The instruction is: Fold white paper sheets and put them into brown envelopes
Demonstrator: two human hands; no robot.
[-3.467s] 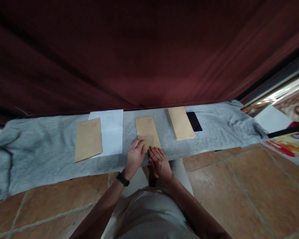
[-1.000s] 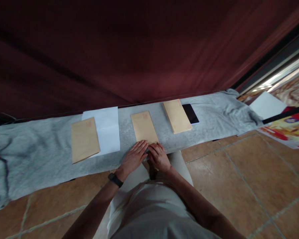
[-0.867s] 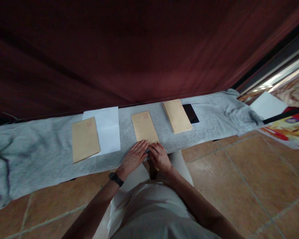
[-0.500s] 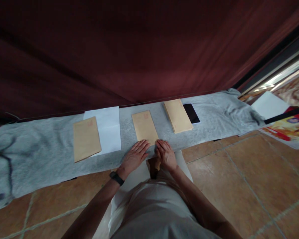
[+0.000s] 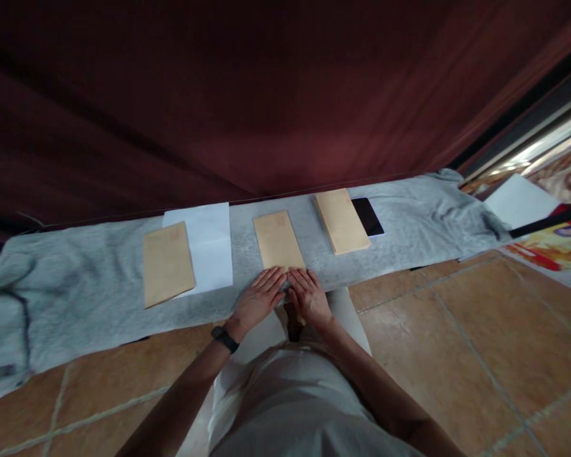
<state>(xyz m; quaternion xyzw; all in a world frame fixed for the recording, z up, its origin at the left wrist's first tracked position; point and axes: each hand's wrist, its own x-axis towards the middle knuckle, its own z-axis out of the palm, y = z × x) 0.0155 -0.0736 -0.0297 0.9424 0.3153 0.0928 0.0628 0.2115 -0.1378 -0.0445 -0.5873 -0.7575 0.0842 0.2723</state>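
Observation:
A tan paper envelope [image 5: 278, 238] lies flat in front of me on the grey cloth, a faint red mark near its far end. Flat on its near end, fingers stretched out, rests my left hand [image 5: 261, 297], with a dark band on the wrist. Beside it my right hand [image 5: 311, 298] also lies with straight fingers on the same near edge, the two sets of fingertips almost touching. The hands cover that edge of the envelope.
On the left, more tan envelopes [image 5: 167, 266] overlap a white paper sheet [image 5: 214, 244]. A stack of envelopes [image 5: 343, 222] sits to the right, partly over a dark-screened phone or tablet [image 5: 368, 217]. Grey cloth [image 5: 419, 216] covers the narrow surface; a dark red curtain [image 5: 266, 95] hangs behind.
My right hand has moved left along the envelope's near edge, from its right corner to beside my left hand, and its fingers have flattened. The left hand stays in place.

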